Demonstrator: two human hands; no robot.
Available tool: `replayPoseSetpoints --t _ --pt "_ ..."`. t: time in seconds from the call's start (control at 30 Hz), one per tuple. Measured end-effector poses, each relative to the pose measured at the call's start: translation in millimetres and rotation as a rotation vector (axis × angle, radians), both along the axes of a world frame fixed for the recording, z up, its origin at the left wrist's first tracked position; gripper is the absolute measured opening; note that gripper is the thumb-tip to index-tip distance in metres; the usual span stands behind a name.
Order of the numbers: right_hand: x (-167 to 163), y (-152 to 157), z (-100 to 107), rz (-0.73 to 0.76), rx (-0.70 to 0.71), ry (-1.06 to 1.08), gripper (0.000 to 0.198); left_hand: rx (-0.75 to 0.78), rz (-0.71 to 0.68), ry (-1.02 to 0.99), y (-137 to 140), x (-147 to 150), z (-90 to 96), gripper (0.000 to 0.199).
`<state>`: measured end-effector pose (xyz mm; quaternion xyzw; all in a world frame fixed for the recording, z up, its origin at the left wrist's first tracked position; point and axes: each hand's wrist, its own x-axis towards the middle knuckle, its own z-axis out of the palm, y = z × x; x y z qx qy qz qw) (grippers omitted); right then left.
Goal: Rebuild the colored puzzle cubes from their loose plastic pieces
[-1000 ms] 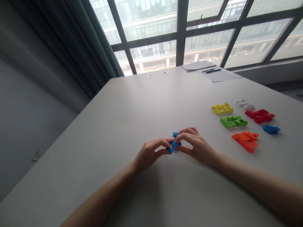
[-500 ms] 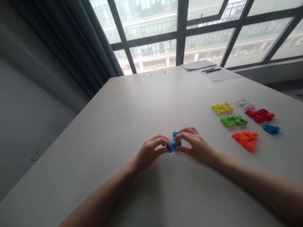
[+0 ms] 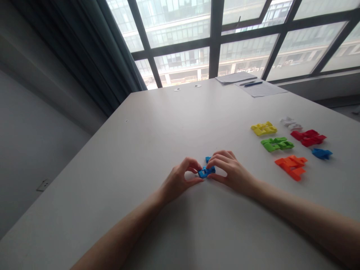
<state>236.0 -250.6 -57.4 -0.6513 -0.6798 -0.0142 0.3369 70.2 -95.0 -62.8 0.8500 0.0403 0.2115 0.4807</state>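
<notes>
A small blue notched piece [image 3: 206,171] lies nearly flat on the table between my two hands. My left hand [image 3: 180,178] is curled around its left end, fingertips at the far side and thumb at the near edge. From the other side, my right hand [image 3: 232,170] pinches the right end, thumb in front and fingers behind. Just beyond it, a second blue piece [image 3: 208,159] rests on the table, partly hidden by the right fingers.
At right on the white table [image 3: 157,131] lie yellow [image 3: 264,128], green [image 3: 277,144], orange [image 3: 291,167], red [image 3: 308,137], white [image 3: 291,123] and blue [image 3: 322,153] notched pieces. Papers [image 3: 236,77] and a pen [image 3: 253,84] are at the far edge by the window.
The blue piece between my hands has turned from slanted to flatter. My left fingers and thumb have spread slightly around its left end. The right hand has barely moved.
</notes>
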Motion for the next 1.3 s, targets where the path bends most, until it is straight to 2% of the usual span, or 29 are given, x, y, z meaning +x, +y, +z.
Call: replayPoseSetpoints --t 0.17,0.37,0.83,1.3 --pt "1 -1 -1 0.0 0.004 0.027 0.012 0.112 0.06 0.036 0 -1 2.5 0.029" --pt "0 -1 -1 -0.019 0.034 0.025 0.013 0.138 0.07 0.032 0 -3 3.7 0.027" --pt "-1 -1 1 -0.016 0.092 -0.053 0.017 0.292 0.064 -0.186 -1 -4 9.3 0.022" --pt "-5 -3 9 0.02 0.138 0.01 0.014 0.251 0.037 -0.267 -2 -3 11.6 0.022"
